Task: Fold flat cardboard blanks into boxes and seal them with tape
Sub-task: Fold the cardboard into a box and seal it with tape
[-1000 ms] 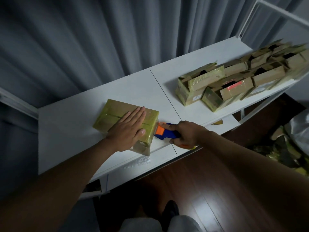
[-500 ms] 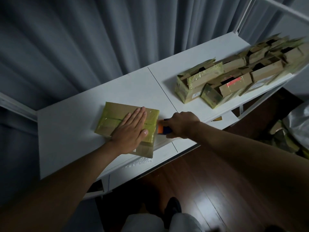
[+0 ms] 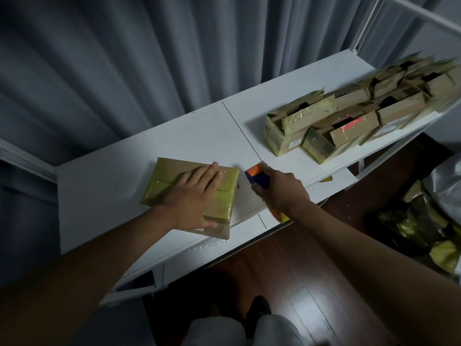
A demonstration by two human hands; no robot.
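Two hands are working as we seal a box (image 3: 192, 188) near the table (image 3: 104, 186) front edge: our left hand (image 3: 193, 196) is pressing flat on its lid, fingers straight, while our right hand (image 3: 279, 191) is gripping the tape dispenser (image 3: 257, 177), now lifted clear of the box's end, suggesting this strip is done. More boxes (image 3: 349, 121) are waiting at right.

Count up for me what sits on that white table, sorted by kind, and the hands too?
Taped cardboard box lying flat under the left hand: 1
Tape dispenser, orange and blue: 1
Pile of open cardboard boxes at the right end: 1 pile; separate boxes overlap too much to count
Hands: 2, left hand and right hand
Total: 5, taking the pile as one
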